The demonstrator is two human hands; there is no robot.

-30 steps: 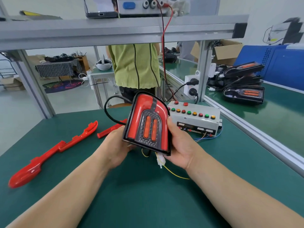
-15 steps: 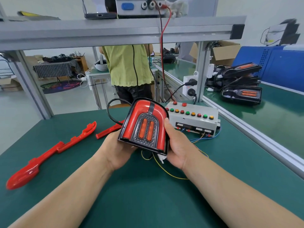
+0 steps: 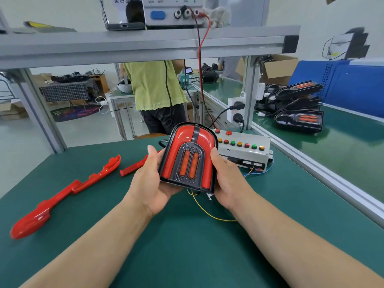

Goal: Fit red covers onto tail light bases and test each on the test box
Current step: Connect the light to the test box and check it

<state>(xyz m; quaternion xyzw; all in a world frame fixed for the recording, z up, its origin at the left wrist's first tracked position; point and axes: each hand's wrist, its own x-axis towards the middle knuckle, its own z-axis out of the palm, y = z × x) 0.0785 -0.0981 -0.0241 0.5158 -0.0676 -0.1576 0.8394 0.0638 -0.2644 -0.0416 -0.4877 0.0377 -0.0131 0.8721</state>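
The tail light (image 3: 187, 159) (red cover fitted, two orange strips in its dark centre panel) is held above the table (image 3: 187, 256), just near of the test box (image 3: 245, 151). The left hand (image 3: 151, 181) grasps its left edge, thumb up the side, fingers curled beneath. The right hand (image 3: 226, 177) grasps the right edge likewise. A yellow wire (image 3: 207, 213) trails from under the light. A loose cover (image 3: 62, 192) lies at the left.

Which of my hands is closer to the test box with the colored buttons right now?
Right. The right hand grips the tail light just in front of the test box; the left hand holds the light's other side, farther away.
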